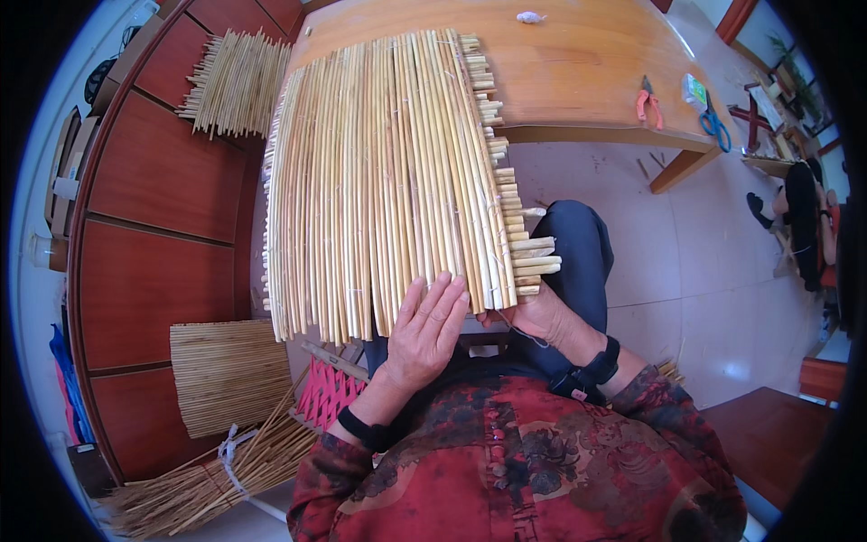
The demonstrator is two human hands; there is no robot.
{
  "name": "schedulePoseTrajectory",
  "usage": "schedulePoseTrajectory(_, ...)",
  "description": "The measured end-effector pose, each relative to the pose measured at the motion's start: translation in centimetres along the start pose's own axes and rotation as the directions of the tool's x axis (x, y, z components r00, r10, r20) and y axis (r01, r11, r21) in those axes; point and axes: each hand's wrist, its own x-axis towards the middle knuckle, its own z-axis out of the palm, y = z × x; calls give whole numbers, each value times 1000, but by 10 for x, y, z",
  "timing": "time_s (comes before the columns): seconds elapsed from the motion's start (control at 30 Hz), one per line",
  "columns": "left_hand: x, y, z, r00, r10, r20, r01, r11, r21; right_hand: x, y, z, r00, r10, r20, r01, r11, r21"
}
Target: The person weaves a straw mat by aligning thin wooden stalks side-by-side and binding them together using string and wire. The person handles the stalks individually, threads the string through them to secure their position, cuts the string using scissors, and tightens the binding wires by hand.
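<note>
Loosely, left grip tops stick mat across table, beside cabinets — right grip unclear.

- The person's left hand rests on the near edge of a pale-yellow panel of parallel reed stalks.
- The right hand is at the panel's near right corner, its fingers partly hidden.
- Red-handled metal pliers and blue-handled scissors lie on the orange-brown wooden table.
- 1 white-tied bundle of thin tan stalks lies lower left.

Stick mat obstructs; tabletop rightward open; underneath unclear
</note>
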Motion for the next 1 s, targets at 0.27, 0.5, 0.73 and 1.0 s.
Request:
schedulePoseTrajectory(0.27,5,7,-2,995,31,-99,-27,999,44,-8,-1,7,999,-49,-22,48,997,-60)
schedulePoseTrajectory(0.5,2,7,0,995,31,-91,-28,999,37,-9,-2,10,997,-18,-77,14,998,-62)
schedulePoseTrajectory(0.73,5,8,6,997,12,-79,-9,999,39,-6,-2,3,996,-27,-85,21,998,-65)
schedulePoseTrajectory(1.0,-11,-1,29,998,28,50,-29,1000,10,9,13,-31,995,20,-93,-21,1000,-2)
